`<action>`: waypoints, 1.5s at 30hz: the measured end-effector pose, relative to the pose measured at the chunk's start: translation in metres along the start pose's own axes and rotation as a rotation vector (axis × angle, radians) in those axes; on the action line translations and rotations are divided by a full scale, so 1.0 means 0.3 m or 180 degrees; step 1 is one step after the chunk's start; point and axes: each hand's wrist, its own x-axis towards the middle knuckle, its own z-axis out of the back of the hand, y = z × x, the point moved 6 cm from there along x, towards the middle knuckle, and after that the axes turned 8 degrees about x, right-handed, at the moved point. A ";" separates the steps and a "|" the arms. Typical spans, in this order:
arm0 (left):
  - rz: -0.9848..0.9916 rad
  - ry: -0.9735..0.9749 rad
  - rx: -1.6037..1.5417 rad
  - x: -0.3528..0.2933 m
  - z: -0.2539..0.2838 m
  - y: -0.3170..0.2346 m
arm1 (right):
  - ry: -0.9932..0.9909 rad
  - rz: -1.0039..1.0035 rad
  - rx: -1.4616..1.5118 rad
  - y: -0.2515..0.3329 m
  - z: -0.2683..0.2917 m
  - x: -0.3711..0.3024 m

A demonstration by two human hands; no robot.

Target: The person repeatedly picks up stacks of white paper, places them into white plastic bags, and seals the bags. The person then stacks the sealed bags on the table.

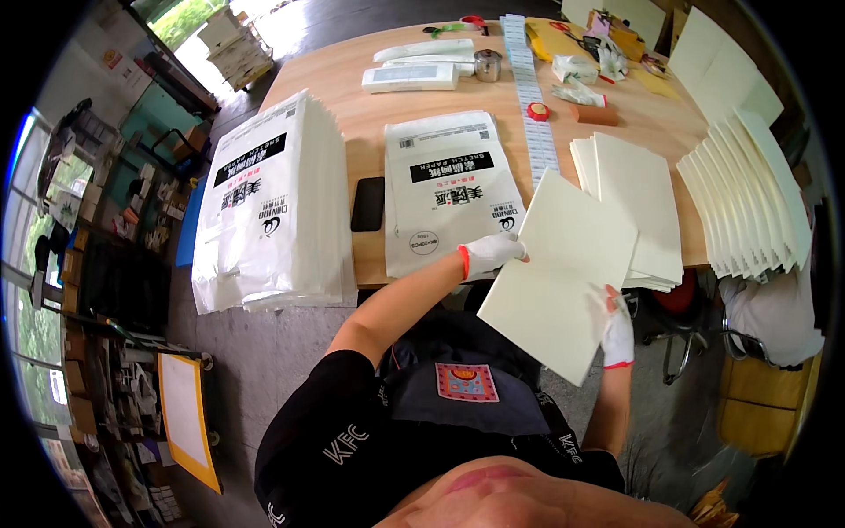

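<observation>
A stack of cream drawing paper (559, 273) hangs tilted in front of me, over the table's near edge. My left hand (495, 254), in a white glove with red cuff, grips its left edge, thumb on top. On the right edge, my right hand (617, 330) holds the paper too, gloved the same way with bare fingertips showing. Just left of the paper lies a white printed plastic paper bag (453, 198), flat on the table. More cream sheets (638, 202) rest in a pile behind the held stack, at the right.
A tall pile of printed bags (264, 211) stands at the left, beside a black phone (367, 204). Fanned paper stacks (748, 202) line the right edge. A red tape measure (538, 112), a brown block (594, 115) and a metal pot (487, 66) sit farther back on the table (343, 84).
</observation>
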 end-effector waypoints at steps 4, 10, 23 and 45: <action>-0.0754 -0.1070 0.2177 -0.087 -0.178 -0.090 | 0.0581 0.0730 -0.0960 -0.034 -0.401 -0.066; -0.1908 -0.0895 0.2822 -0.155 -0.353 -0.082 | -0.0453 0.1262 -0.1252 -0.099 -0.369 -0.081; -0.1051 -0.1525 0.2618 -0.006 0.263 0.246 | 0.0824 0.0842 -0.2882 0.125 -0.554 -0.250; -0.3220 -0.1197 0.2277 -0.416 -0.061 -0.228 | 0.1643 -0.0328 -0.2433 -0.177 -0.717 0.104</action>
